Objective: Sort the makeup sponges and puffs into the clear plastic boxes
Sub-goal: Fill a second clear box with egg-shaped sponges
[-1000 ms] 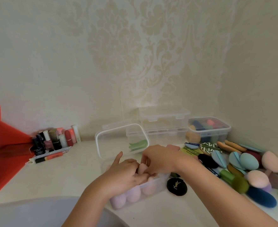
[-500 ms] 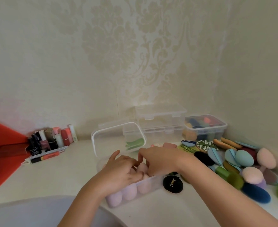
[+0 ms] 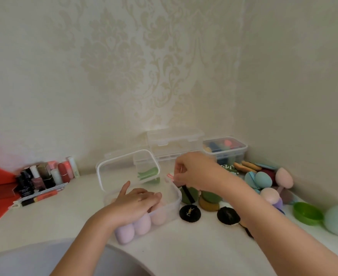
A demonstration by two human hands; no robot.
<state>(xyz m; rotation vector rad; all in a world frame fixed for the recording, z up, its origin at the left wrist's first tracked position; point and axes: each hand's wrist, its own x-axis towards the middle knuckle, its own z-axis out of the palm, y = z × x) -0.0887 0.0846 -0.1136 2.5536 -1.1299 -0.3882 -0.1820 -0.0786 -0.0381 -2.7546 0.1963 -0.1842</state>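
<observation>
Here, in the head view, the clear box (image 3: 176, 204) sits on the pale worktop (image 3: 64, 216), just in front of the person, with its lid (image 3: 104, 176) standing upright at the back edge. Inside it, lilac sponges (image 3: 124, 233) lie side by side at the near end, with a pink sponge (image 3: 159, 217) next to them. The left hand (image 3: 136, 204) rests on top of these sponges inside the box. Its grip is slack, with the fingers laid out nearly straight and holding nothing.

The right hand (image 3: 196, 172) is raised just beyond the box's far right corner. Its grip is curled, and the thumb and forefinger pinch a small pink piece (image 3: 169, 176) that is too blurred to name.

To the right of the box lie two black puffs (image 3: 190, 213) and some green puffs (image 3: 211, 196). A loose heap of sponges and puffs (image 3: 263, 179) runs along the wall. Behind the heap stands a closed box (image 3: 226, 150) filled with coloured pieces, beside a stack of clear boxes (image 3: 174, 142). A green bowl (image 3: 307, 214) sits at the far right. Cosmetic bottles (image 3: 44, 176) stand at the left.
</observation>
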